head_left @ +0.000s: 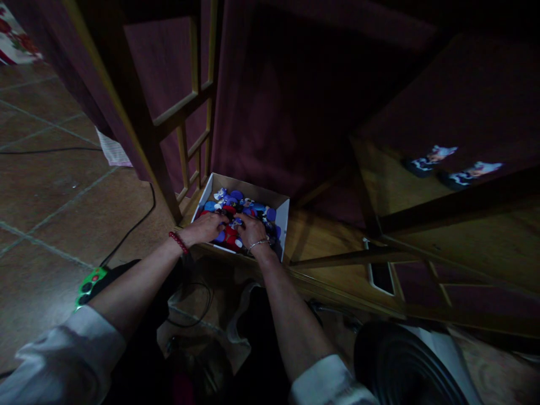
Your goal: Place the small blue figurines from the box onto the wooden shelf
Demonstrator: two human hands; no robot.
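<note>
A white cardboard box (284, 230) sits on a wooden ledge, filled with small figures on round bases (236, 196) in blue, purple and red. Both hands reach into it. My left hand (208, 226), below a red beaded bracelet, has its fingers bent down among the figures on the left side. Close beside it, my right hand (252, 229), with a silver bracelet at the wrist, has its fingers curled over the middle of the pile. The fingertips of both hands are small and dark, so what they hold, if anything, cannot be made out.
Wooden lattice frames (181, 112) rise at the box's left and back. Two figures (428, 160) stand on a shelf (379, 174) at the right. On the tiled floor (63, 191) lie a black cable (135, 226) and a green device (89, 284). A round black object (405, 365) is at lower right.
</note>
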